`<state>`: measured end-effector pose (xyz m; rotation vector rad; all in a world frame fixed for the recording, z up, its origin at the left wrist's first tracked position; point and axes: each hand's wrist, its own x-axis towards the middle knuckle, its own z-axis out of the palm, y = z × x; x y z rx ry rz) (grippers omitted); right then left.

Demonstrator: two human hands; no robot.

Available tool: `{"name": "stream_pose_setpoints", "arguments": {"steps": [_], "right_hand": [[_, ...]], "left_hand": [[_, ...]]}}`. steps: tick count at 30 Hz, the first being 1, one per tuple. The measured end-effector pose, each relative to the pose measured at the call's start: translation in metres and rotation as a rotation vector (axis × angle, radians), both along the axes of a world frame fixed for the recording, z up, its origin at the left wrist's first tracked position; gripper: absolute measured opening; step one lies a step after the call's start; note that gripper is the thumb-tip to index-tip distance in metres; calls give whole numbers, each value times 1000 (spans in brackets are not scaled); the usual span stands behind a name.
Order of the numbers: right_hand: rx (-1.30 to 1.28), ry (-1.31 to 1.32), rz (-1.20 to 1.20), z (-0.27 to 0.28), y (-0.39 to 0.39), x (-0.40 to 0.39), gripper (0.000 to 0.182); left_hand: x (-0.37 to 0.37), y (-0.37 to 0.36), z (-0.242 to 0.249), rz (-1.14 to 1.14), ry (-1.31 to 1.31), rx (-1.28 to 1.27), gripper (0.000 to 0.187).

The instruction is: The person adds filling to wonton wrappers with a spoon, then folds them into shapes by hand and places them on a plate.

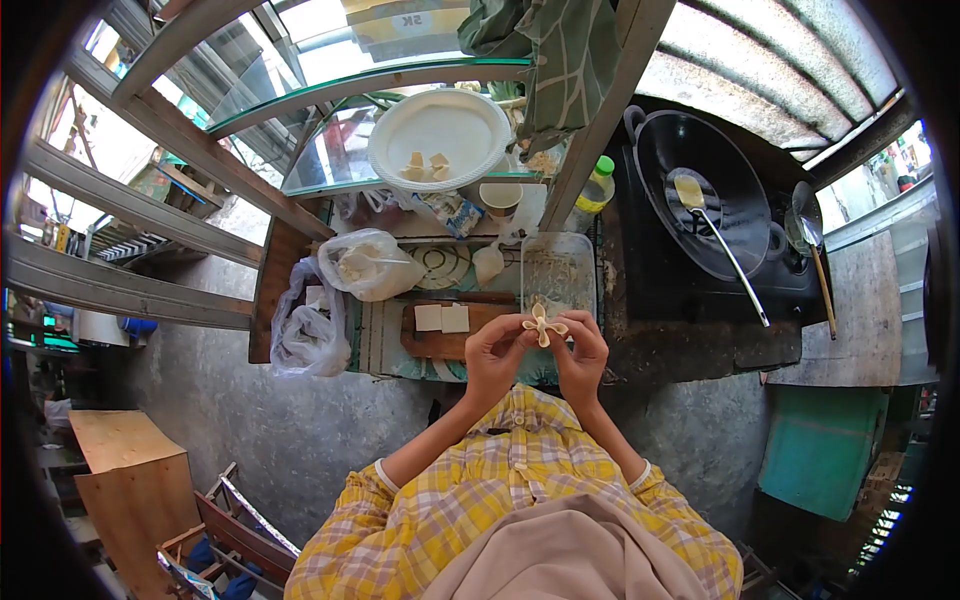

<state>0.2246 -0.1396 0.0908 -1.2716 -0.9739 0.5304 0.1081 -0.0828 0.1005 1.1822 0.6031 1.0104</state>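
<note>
Between both hands, above the front edge of the worktop, is a small pale dumpling (543,326) folded into a four-petal shape. The fingertips of my left hand (492,352) pinch it on one side, and those of my right hand (582,354) pinch the other. Left of them, two stacks of square white dough wrappers (441,319) lie on a wooden cutting board (432,345). Just beyond my hands stands a clear plastic tub (558,258) with a little crumbly filling inside. Two folded dough pieces (426,167) rest on a white plate (440,125) on the glass shelf.
Plastic bags (310,335) sit at the worktop's left end. On the right, a black wok (700,170) stands on the stove, with a long-handled turner (722,240) in it and a wooden-handled strainer (822,270) beside it. A yellow-green-capped bottle (597,186) stands behind the tub.
</note>
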Motion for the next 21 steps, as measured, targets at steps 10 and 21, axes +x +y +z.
{"name": "stream_pose_setpoints", "arguments": {"steps": [10,21], "right_hand": [[-34,29,41,5,3,-6,11],[-55,37,146,13,29,-23,11]], "left_hand": [[-7,1,6,43,41,17,14],[-32,16,12,127,65,20,16]]}}
